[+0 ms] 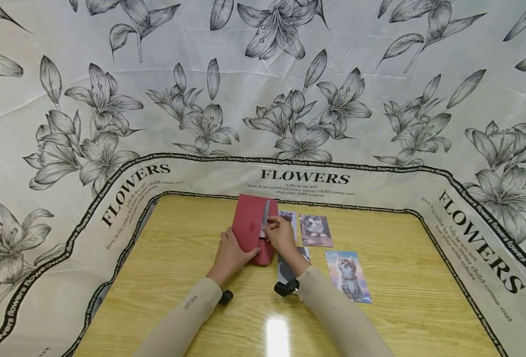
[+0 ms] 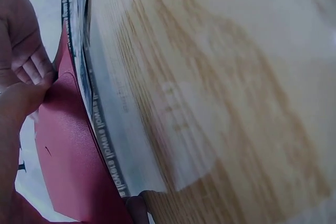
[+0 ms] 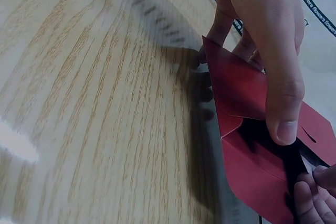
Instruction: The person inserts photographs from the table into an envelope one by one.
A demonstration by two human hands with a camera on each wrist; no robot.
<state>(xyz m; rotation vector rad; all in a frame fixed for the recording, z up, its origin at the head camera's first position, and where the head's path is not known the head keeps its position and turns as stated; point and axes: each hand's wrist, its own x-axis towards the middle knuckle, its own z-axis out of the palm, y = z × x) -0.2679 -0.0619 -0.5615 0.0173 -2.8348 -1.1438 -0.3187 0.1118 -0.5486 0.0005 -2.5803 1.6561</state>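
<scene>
A red envelope (image 1: 248,218) stands tilted over the table, its opening facing the right side in the head view. My left hand (image 1: 230,255) grips its lower left edge, with the thumb laid across the bottom. At the opening, my right hand (image 1: 283,238) pinches a thin pale card (image 1: 265,215) that sits partly inside. Part of the card is hidden behind the envelope's front and my fingers. The right wrist view shows the spread flaps of the envelope (image 3: 239,87) with a thumb over its dark inside. From the left wrist, the envelope (image 2: 73,145) appears edge-on.
Cat picture cards lie to the right on the wooden table (image 1: 406,267): a kitten on blue (image 1: 349,276), a grey-and-white cat (image 1: 315,229), and two partly covered by my right arm and hand. A flower-printed cloth (image 1: 200,173) borders the table's far side.
</scene>
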